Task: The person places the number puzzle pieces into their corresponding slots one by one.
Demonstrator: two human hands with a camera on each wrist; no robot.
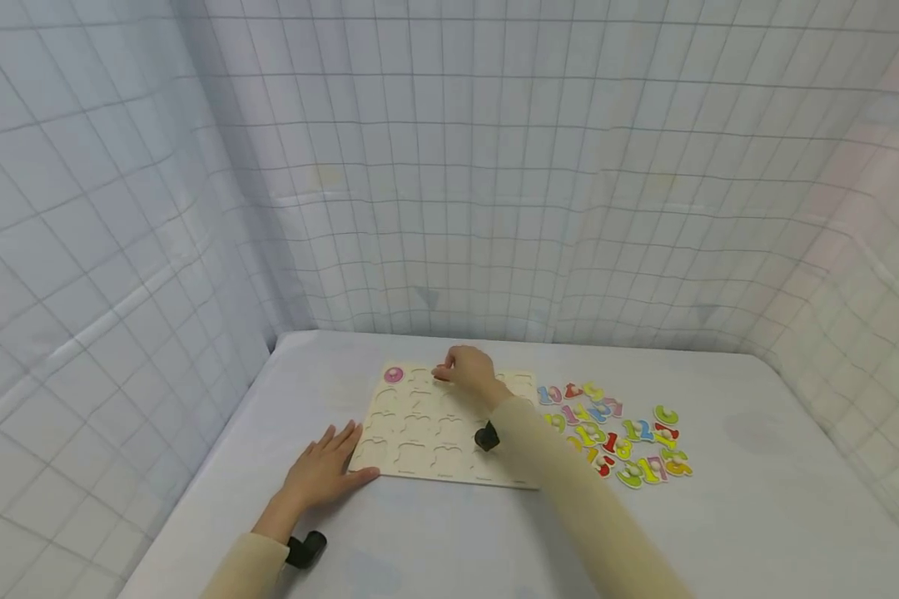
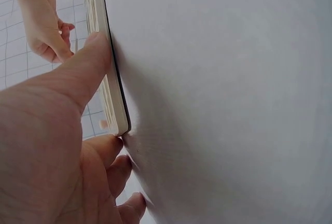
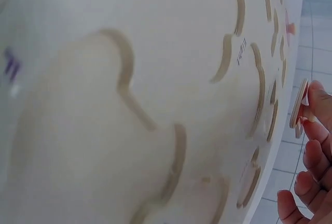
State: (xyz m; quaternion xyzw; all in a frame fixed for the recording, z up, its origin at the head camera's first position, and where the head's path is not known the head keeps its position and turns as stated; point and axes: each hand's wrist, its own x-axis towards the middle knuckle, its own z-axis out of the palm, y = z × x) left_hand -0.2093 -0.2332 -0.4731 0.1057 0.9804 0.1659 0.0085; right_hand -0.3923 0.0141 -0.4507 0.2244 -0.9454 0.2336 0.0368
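— Sleeves first, right under the head camera. What has the right hand (image 1: 470, 369) got?

— Its grip pinches a thin puzzle piece (image 3: 298, 105) on edge, just over the top row of the wooden puzzle board (image 1: 419, 433), about twelve o'clock on the board.

— And the other?

— Left hand (image 1: 322, 470) lies spread and flat on the worktop (image 1: 757, 507) at the board's seven o'clock corner, thumb touching the board's edge (image 2: 111, 86).

— Anything already in?

— One pink round piece (image 1: 394, 374) sits in the eleven o'clock corner recess. Other recesses I can see show bare wood.

— The loose ones?

— Coloured number pieces (image 1: 622, 433) lie scattered on the worktop at three o'clock, just beside the board. White gridded cloth (image 1: 494, 166) hangs behind.
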